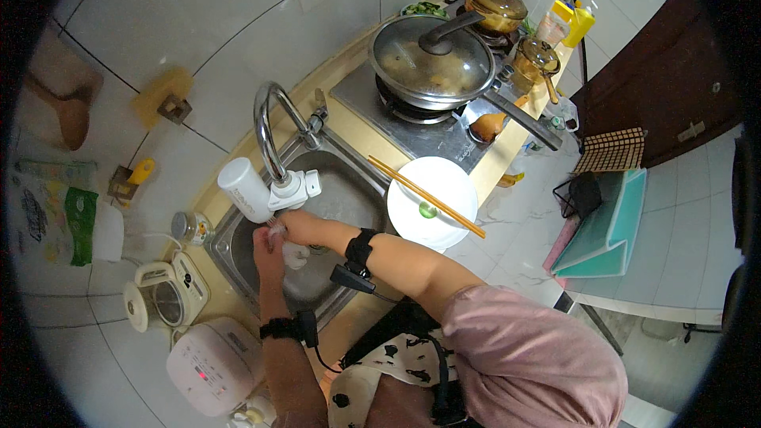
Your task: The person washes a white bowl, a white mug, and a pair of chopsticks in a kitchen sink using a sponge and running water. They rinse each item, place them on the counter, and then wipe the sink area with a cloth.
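Both my hands are low over the stainless-steel sink (342, 190), below the chrome faucet (264, 131) with its white water filter (244, 190). My left hand (269, 246) and my right hand (302, 227) meet at the filter's outlet, fingers closed around a whitish, translucent piece (277, 232). What that piece is cannot be made out; fingers cover part of it, and water seems to run over it. Just beneath my right hand hangs or lies another soft white piece (295, 255). Whether the two pieces are joined is unclear.
A white plate (410, 226) with wooden chopsticks (428, 196) across it stands right of the sink. Beyond, a lidded frying pan (434, 71) sits on the gas stove (362, 95), its handle jutting over the counter edge. A glass jar (191, 228), kettle (169, 303) and rice cooker (214, 362) line the left.
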The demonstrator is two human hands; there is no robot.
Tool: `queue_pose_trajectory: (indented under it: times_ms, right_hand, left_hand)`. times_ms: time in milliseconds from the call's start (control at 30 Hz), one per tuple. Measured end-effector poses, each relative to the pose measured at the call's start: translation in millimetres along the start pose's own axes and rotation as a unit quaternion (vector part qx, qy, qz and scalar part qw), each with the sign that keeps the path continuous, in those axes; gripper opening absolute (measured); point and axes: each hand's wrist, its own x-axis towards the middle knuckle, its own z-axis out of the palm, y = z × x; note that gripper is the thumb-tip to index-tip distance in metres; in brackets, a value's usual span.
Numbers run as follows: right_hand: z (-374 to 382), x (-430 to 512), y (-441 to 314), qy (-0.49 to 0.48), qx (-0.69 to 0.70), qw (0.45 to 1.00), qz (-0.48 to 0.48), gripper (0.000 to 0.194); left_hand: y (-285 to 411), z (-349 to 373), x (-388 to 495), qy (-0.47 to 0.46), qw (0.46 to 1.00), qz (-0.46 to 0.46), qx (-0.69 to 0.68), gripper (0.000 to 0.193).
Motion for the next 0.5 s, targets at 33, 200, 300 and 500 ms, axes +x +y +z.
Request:
queue_pose_trajectory:
  times_ms: [33,200,300,500]
  right_hand:
    - [-1.3,1.8,1.1,0.059,0.019,0.998,0.011,0.03]
    - [-4.1,2.2,8.0,0.243,0.096,0.964,-0.042,0.028]
    - [-1.0,2.8,12.2,0.171,0.075,0.982,0.038,0.029]
    - [13.8,4.6,27.0,0.183,0.135,0.974,-0.002,0.043]
  left_hand:
    - [0.3,-2.5,-3.4,-0.007,1.0,-0.026,0.014,0.026]
    - [4.7,-9.5,-15.5,0.006,0.996,-0.073,0.051,0.026]
    - [18.8,-2.8,-4.0,0.046,0.966,-0.151,-0.207,0.03]
    - [33.6,25.3,18.1,0.034,0.925,-0.098,-0.365,0.033]
